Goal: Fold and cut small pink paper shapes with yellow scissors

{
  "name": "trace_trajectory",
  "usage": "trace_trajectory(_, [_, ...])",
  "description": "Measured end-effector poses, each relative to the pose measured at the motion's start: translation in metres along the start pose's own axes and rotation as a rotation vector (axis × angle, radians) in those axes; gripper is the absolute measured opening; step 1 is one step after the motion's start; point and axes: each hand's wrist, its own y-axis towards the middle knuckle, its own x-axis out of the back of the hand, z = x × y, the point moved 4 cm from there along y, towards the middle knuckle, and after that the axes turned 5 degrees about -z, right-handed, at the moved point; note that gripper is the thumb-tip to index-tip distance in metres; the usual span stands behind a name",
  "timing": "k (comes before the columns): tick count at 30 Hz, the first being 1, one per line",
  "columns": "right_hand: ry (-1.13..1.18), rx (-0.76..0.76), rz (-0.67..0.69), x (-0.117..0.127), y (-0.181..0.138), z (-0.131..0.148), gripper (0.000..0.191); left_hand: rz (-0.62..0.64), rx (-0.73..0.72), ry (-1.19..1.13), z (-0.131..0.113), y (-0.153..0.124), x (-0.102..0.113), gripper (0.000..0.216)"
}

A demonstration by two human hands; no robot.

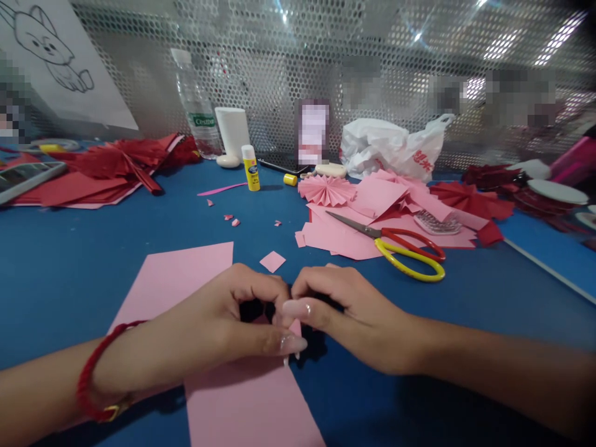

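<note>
Both hands meet at the middle of the view, pinching a small piece of pink paper (pixel 295 328) that is mostly hidden by the fingers. My left hand (pixel 246 310), with a red cord bracelet on its wrist, is closed on the piece from the left. From the right, my right hand (pixel 344 310) is closed on it too, thumb and forefinger touching near its upper end. Beneath my left hand and forearm lies a large pink paper sheet (pixel 251 403). A small pink paper square (pixel 272 261) rests just beyond the fingertips.
Scissors (pixel 395 245) with red and yellow handles lie right, partly on pink paper. Behind stand a glue stick (pixel 251 169), its yellow cap (pixel 290 180), a white cup (pixel 233 133), a bottle (pixel 198 105) and a phone (pixel 313 133). A red paper pile (pixel 107 167) lies left; a plastic bag (pixel 391 146) sits back right.
</note>
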Motion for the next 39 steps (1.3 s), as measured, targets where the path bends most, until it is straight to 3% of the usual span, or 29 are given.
trace_trajectory(3, [-0.253,0.187,-0.032,-0.002,-0.003,0.008,0.033,0.021,0.001,-0.005,0.002,0.000,-0.003,0.014])
trace_trajectory(8, [-0.288,0.310,-0.019,-0.004,-0.006,0.010,0.030,0.041,0.020,0.006,0.004,-0.001,-0.004,0.012])
trace_trajectory(11, [-0.133,0.247,0.017,-0.003,-0.004,0.008,0.028,0.050,0.033,0.028,0.002,-0.001,-0.005,0.014])
trace_trajectory(17, [0.178,-0.052,0.066,-0.003,-0.001,-0.001,0.036,0.031,0.041,0.033,-0.001,0.000,-0.006,0.019])
trace_trajectory(22, [0.254,-0.119,0.048,-0.001,-0.002,-0.003,0.031,-0.002,0.052,0.041,0.001,-0.002,-0.004,0.020])
trace_trajectory(28, [0.291,-0.078,0.015,0.000,-0.003,-0.005,0.029,-0.030,0.067,0.068,0.003,-0.003,0.000,0.027])
trace_trajectory(33, [0.148,-0.012,0.004,0.000,-0.004,-0.001,0.033,0.003,0.039,0.015,0.001,-0.003,-0.001,0.023])
trace_trajectory(39, [-0.210,0.281,-0.036,-0.003,-0.008,0.010,0.030,0.032,-0.028,-0.011,-0.001,-0.004,-0.006,0.017])
